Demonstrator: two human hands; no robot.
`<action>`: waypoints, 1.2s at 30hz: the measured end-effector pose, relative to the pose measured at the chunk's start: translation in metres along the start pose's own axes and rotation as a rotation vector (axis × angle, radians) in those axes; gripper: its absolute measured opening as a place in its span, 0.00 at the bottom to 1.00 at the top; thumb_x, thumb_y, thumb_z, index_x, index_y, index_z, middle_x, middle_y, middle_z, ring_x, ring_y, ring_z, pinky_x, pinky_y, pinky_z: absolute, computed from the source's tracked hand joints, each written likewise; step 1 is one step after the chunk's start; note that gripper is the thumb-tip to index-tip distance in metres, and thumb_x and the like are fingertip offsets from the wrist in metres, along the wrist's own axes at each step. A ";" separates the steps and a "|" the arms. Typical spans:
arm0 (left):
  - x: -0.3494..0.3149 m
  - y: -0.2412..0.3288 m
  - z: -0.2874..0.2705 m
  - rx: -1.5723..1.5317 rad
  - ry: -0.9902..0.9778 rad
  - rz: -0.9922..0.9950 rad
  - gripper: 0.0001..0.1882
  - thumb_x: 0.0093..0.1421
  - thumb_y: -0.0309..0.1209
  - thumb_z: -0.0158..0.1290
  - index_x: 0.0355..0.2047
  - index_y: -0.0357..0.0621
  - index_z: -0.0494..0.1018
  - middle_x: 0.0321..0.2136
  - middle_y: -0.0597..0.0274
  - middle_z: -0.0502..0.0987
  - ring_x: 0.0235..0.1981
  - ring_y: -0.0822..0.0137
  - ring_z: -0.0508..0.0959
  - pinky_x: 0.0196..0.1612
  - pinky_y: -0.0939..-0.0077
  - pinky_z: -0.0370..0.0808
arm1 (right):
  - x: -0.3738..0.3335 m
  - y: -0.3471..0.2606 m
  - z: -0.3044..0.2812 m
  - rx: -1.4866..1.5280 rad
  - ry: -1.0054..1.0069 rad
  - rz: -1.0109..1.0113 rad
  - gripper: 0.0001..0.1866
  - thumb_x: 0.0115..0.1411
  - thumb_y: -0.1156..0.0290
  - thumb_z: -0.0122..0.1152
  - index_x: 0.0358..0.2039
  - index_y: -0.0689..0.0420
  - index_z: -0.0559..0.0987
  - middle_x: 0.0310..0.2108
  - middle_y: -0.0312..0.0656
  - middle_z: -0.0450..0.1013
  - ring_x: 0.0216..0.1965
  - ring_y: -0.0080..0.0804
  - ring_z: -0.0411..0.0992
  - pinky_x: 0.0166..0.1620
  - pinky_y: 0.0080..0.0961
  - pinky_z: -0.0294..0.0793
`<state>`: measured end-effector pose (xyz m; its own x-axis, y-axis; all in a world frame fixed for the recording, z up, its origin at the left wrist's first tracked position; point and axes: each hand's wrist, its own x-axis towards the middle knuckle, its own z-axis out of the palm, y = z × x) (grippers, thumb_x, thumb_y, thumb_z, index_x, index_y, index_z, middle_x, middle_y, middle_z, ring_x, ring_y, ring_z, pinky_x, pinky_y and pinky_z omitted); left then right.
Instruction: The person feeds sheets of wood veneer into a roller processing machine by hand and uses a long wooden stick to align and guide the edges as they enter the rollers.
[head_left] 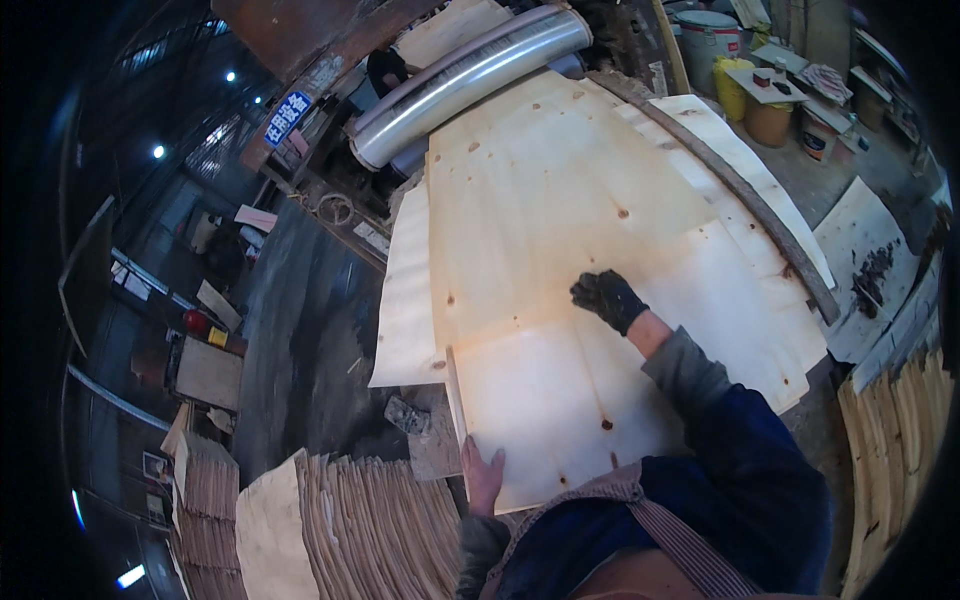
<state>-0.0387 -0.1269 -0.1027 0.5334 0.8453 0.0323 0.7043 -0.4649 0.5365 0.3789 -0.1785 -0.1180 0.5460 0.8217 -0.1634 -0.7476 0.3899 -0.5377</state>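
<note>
Left hand (483, 478), bare: fingers at left edge of near veneer sheet (540, 400), whether gripping or merely resting not discernible. Right hand (608, 298), black-gloved: fingers bent, nothing visible in them, degree of closure not discernible. Near veneer sheet, one, pale, knotted: ahead and right of left fingers, partly nearer than right fingers. Shiny roller (475, 85): well beyond right fingers. Curved wooden pole (745, 190): right of right fingers. Veneer stack (380, 520): left of left fingers.
</note>
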 end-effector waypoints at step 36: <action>0.016 -0.015 -0.027 -0.465 -0.118 -0.093 0.34 0.53 0.26 0.52 0.58 0.28 0.51 0.54 0.43 0.62 0.55 0.53 0.64 0.56 0.67 0.61 | -0.238 0.021 -0.038 -0.689 0.116 0.039 0.13 0.57 0.65 0.58 0.30 0.65 0.73 0.23 0.45 0.72 0.28 0.39 0.74 0.36 0.36 0.78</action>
<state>-0.0528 -0.0992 -0.0875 0.5465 0.8294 -0.1156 0.4825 -0.1990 0.8530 0.2476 -0.3819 -0.1214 0.5894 0.7649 -0.2600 -0.3784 -0.0229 -0.9253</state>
